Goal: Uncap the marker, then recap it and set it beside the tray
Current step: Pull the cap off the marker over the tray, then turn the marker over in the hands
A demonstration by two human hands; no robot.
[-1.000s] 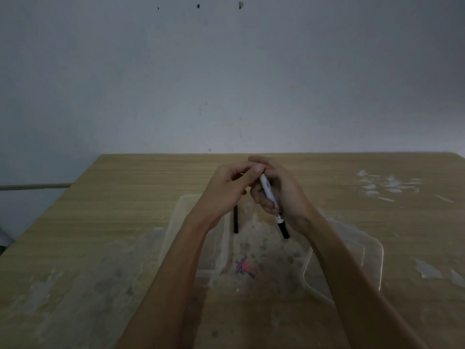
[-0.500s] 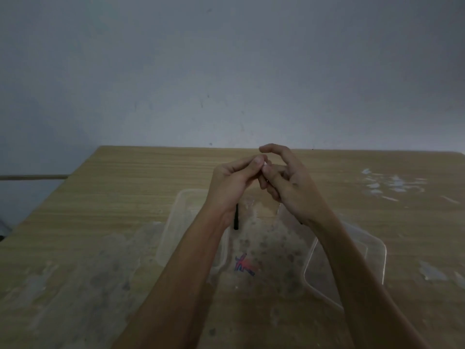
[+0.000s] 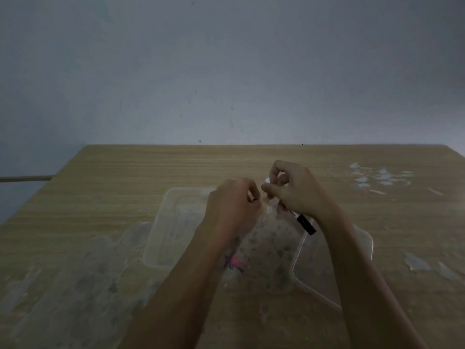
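We hold the marker [image 3: 303, 222] in our right hand [image 3: 294, 191], the fingers curled around its barrel so that only the black lower end sticks out below the palm, slanting down toward the near right; a small pale bit shows at the top between thumb and forefinger. Our left hand [image 3: 232, 206] is closed into a loose fist just beside it. Whether that fist pinches the cap we cannot tell, since nothing of it shows.

Both hands hang above the middle of the table [image 3: 125, 172], over the gap between two clear plastic trays: the left tray [image 3: 161, 222] and the right tray [image 3: 362, 250].

We judge this to be the uncapping or recapping step, with the hands close but apart. Next the two ends must line up and press together firmly, and then the marker goes down on bare wood next to a tray, not inside one.
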